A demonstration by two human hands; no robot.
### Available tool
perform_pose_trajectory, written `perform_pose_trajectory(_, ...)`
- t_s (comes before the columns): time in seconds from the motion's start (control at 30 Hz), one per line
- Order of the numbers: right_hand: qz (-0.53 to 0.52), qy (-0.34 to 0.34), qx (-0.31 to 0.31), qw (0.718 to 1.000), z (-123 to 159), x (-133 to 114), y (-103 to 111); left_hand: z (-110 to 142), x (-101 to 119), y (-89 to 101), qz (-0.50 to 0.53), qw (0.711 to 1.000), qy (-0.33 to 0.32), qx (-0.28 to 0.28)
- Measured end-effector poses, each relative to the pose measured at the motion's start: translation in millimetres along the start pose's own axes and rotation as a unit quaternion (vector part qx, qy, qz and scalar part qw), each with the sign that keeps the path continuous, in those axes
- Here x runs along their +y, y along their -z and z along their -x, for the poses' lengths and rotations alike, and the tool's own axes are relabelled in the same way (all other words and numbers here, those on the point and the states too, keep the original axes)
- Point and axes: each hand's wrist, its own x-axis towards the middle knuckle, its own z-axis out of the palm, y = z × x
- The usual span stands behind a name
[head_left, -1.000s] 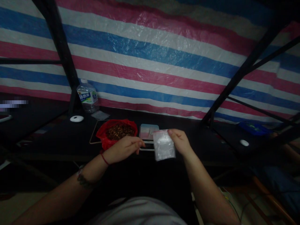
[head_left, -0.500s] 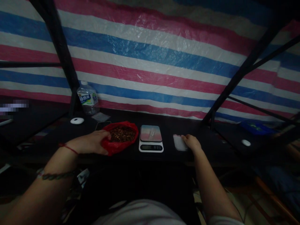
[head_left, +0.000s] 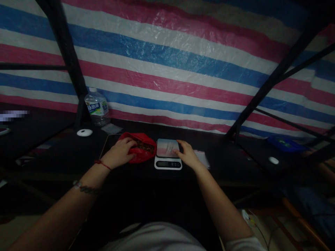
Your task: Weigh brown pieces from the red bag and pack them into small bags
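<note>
My left hand (head_left: 121,152) lies over the left side of a red plastic bag (head_left: 141,156), fingers bent and thumb gripping its near side. Brown, dried-looking bits (head_left: 146,147) fill the bag's open mouth, partly covered by the hand and folded plastic. To the right of the bag is a white digital kitchen scale (head_left: 168,164) with a shiny plate. My right hand (head_left: 188,155) is at the plate's right edge, thumb and fingers apart, the thumb over the plate. A pale streak on the plate may be a reflection. Behind that hand lies a stack of clear plastic bags (head_left: 202,158).
A large clear bottle (head_left: 97,108) stands at the back left, beside a flat clear packet (head_left: 112,128). White mouse-like objects (head_left: 84,132) lie left and right. Black frame posts (head_left: 69,66) rise before a striped tarp (head_left: 167,66). A blue tray (head_left: 285,143) sits far right.
My right hand has left the clear plastic bags and moved left to the scale. My left hand has shifted right, and the red bag's mouth has folded narrower.
</note>
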Motion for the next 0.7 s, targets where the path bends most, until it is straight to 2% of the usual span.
perform_pose_trajectory(0.07,0.0,0.015,-0.017,1.0,-8.4,-10.5,-12.3,6.1,15.0,0.7,-0.045,0.999,0.009,0.019)
perform_pose_trajectory(0.17,0.015,0.016,-0.051,0.998,-20.1,-17.4,-23.3,11.4,36.7,-5.1,-0.054,0.997,-0.058,-0.011)
perform_pose_trajectory(0.23,0.025,0.01,-0.071,0.997,-25.2,-18.0,-26.4,9.3,43.5,-11.1,-0.052,0.995,-0.076,-0.034)
perform_pose_trajectory(0.3,0.036,-0.006,-0.081,0.996,-27.7,-17.6,-26.3,3.8,41.8,-14.1,-0.034,0.997,-0.064,-0.035)
perform_pose_trajectory(0.37,0.05,-0.015,-0.074,0.996,-29.1,-19.2,-23.1,-1.8,33.9,-12.3,0.004,0.999,-0.035,0.009)
perform_pose_trajectory(0.47,0.062,-0.003,-0.027,0.998,-36.0,-30.5,-15.5,-3.6,20.7,-5.0,0.067,0.995,-0.005,0.076)
perform_pose_trajectory(0.57,0.053,0.056,-0.013,0.997,-55.7,-52.7,-14.5,5.9,16.4,-2.3,0.085,0.995,-0.022,0.057)
perform_pose_trajectory(0.63,0.06,0.092,-0.039,0.993,-74.6,-69.5,-21.9,16.5,18.1,-5.4,0.075,0.996,-0.04,0.033)
perform_pose_trajectory(0.7,0.093,0.091,-0.088,0.988,-94.3,-84.2,-34.6,27.5,20.2,-11.4,0.049,0.998,-0.044,0.016)
